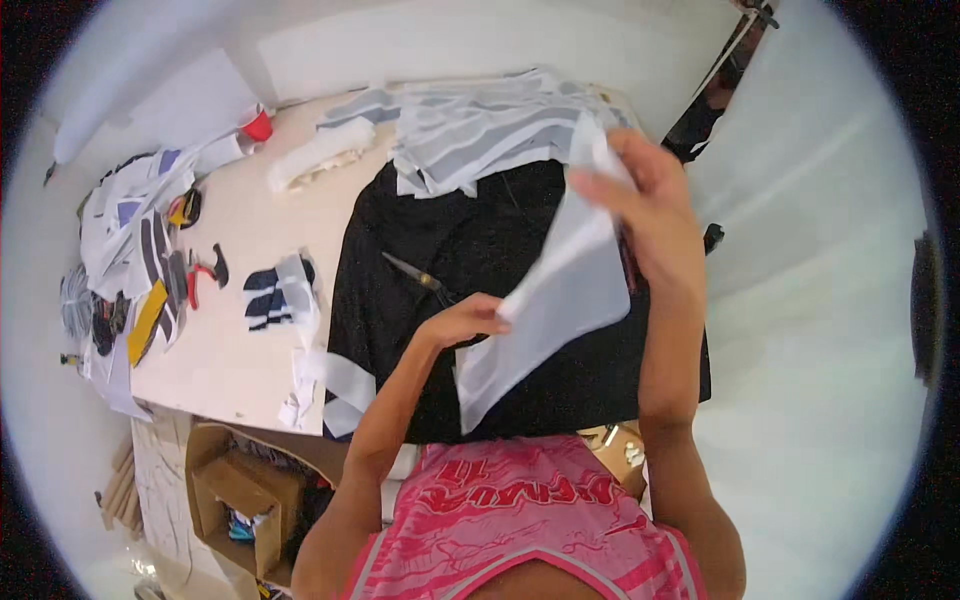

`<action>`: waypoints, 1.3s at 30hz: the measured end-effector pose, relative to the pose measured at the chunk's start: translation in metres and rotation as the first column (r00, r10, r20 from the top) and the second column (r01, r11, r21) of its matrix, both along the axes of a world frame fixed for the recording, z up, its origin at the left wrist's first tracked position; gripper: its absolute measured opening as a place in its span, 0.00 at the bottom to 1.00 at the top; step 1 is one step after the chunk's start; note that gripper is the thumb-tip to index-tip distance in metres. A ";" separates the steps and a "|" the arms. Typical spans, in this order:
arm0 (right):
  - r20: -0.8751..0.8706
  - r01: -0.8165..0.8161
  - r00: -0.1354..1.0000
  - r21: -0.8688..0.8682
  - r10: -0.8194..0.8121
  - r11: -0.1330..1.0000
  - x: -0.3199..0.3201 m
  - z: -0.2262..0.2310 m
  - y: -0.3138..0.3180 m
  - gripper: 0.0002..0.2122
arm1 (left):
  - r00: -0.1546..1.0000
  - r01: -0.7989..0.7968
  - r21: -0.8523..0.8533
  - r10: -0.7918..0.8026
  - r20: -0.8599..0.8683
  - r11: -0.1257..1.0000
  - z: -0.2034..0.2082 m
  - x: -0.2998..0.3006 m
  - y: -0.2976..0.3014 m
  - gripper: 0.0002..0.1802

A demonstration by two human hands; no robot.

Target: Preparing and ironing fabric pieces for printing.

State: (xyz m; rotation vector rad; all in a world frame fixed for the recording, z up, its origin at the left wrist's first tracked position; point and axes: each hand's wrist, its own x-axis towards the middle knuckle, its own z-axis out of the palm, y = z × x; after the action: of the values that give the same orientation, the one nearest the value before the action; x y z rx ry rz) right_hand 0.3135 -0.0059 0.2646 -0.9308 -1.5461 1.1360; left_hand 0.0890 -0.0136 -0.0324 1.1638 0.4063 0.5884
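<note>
Between my two hands a white, slightly sheer fabric piece (575,275) is held up at a slant above the table. My left hand (468,322) pinches its edge at the lower left. Farther up and to the right, my right hand (650,200) grips the top end between thumb and fingers, a little blurred. Beneath lies a black cloth (430,225) spread over the table. A pair of scissors (415,272) rests on the black cloth beyond my left hand, its handles partly hidden. Grey-and-white striped fabric (490,125) is piled at the far side.
The pale table (215,345) carries folded white cloth (325,155), dark-and-white fabric scraps (280,295), a red-handled tool (205,277) and a red cup (257,125). Heaped fabric pieces (120,240) lie at the left. An open cardboard box (205,500) stands below the table's front edge.
</note>
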 end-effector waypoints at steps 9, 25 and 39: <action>-0.232 0.048 0.970 -0.100 -0.070 0.994 -0.032 0.039 0.226 0.18 | 0.902 -0.367 -0.335 0.420 0.099 0.868 -0.001 -0.086 0.053 0.21; 0.680 0.716 0.063 0.479 -0.731 0.508 0.150 -0.170 0.441 0.27 | 0.624 -0.496 0.351 0.607 -0.492 0.794 0.024 -0.174 0.395 0.25; 0.263 0.323 0.846 0.441 -0.464 0.838 -0.222 -0.291 0.090 0.10 | 0.387 -0.374 0.893 0.917 -0.096 0.251 0.002 -0.327 0.155 0.18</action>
State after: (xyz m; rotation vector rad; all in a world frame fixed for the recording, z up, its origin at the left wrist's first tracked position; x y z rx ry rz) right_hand 0.0916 0.0839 -0.0263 -1.1651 -1.6759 0.3491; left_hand -0.2375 0.1417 -0.0301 2.0528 1.4793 1.2810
